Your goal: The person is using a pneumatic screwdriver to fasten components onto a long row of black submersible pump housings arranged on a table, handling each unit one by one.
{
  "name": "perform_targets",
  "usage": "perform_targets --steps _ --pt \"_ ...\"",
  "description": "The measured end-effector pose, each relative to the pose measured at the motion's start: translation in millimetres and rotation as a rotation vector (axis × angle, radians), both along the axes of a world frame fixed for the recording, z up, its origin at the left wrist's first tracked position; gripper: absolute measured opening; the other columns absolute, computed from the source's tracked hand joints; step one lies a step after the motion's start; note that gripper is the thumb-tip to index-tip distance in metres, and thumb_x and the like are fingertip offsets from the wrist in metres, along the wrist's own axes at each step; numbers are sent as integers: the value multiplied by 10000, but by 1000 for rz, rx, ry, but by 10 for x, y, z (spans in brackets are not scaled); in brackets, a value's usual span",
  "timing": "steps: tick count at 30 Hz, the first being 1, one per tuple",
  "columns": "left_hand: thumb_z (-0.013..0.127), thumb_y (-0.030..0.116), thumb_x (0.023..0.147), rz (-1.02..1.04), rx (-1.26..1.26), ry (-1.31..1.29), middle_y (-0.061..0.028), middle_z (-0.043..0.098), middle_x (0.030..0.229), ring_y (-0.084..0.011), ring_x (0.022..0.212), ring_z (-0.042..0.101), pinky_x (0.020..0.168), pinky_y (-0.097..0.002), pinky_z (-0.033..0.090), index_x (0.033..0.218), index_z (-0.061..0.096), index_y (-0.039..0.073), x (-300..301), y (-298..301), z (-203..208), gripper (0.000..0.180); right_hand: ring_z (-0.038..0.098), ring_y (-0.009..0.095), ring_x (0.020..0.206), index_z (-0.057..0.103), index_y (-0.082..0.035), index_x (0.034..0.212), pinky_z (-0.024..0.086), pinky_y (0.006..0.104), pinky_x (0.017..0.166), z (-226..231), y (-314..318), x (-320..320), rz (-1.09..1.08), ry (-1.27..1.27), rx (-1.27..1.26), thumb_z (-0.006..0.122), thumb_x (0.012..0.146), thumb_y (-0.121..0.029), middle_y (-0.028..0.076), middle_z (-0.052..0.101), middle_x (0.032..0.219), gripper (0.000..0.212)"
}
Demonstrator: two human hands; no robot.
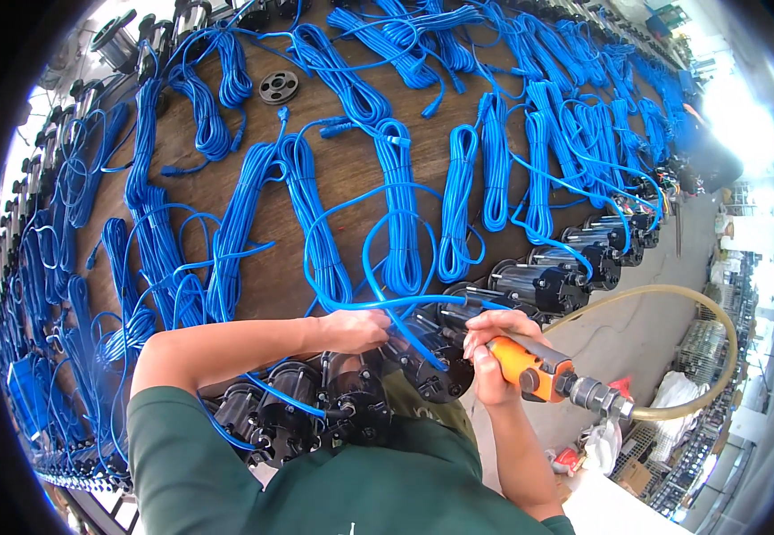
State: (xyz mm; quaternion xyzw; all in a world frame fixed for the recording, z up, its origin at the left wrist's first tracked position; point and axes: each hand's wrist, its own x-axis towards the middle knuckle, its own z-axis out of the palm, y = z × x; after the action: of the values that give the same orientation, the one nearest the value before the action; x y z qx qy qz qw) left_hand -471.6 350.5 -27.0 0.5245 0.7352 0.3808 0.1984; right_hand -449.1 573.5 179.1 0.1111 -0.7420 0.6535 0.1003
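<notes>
My right hand point(496, 348) is wrapped round an orange and black air-powered driver point(529, 367). Its near end joins a metal coupling point(594, 393) with a yellowish hose; its working tip is hidden behind my fingers. In front of me a clear-and-black cylindrical unit point(436, 373) lies tilted at the table's edge, a blue cable point(418, 343) running into its black end cap. My left hand point(357, 330) is closed at the left side of that unit, under a loop of the cable; what its fingers grip is hidden.
Many bundled blue cables point(320, 223) cover the brown table point(360, 169). More cylindrical units point(534, 283) line its edge on both sides of me. A round metal wheel point(279, 87) lies toward the far left. The air hose point(712, 308) arcs out on the right, above wire baskets point(699, 348).
</notes>
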Motion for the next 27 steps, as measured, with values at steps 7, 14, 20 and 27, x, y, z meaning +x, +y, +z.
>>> perform_targets --steps 7,14,20,27 --pt "695 137 825 168 19 -138 -118 588 881 -343 902 623 751 -444 536 907 620 67 59 13 119 131 632 184 581 566 41 1134 565 303 555 669 -90 366 95 129 -132 631 815 33 179 660 869 326" --pt "672 105 814 115 74 -137 -140 605 886 -364 895 621 772 -464 531 940 638 37 132 57 -171 147 669 202 680 593 18 1091 572 292 571 416 -379 299 310 64 16 676 814 23 165 649 908 289" --pt "660 127 851 158 -55 -76 -104 615 869 -342 844 635 705 -455 522 916 649 74 120 117 -117 85 681 181 608 625 32 993 580 278 575 144 -407 129 363 195 16 655 776 4 145 680 821 221" --pt "704 220 860 102 -631 -131 -112 662 882 -252 837 673 688 -383 538 860 640 52 -160 66 509 180 719 205 676 689 17 961 590 295 628 134 -402 83 497 164 22 701 704 -9 130 723 831 259"
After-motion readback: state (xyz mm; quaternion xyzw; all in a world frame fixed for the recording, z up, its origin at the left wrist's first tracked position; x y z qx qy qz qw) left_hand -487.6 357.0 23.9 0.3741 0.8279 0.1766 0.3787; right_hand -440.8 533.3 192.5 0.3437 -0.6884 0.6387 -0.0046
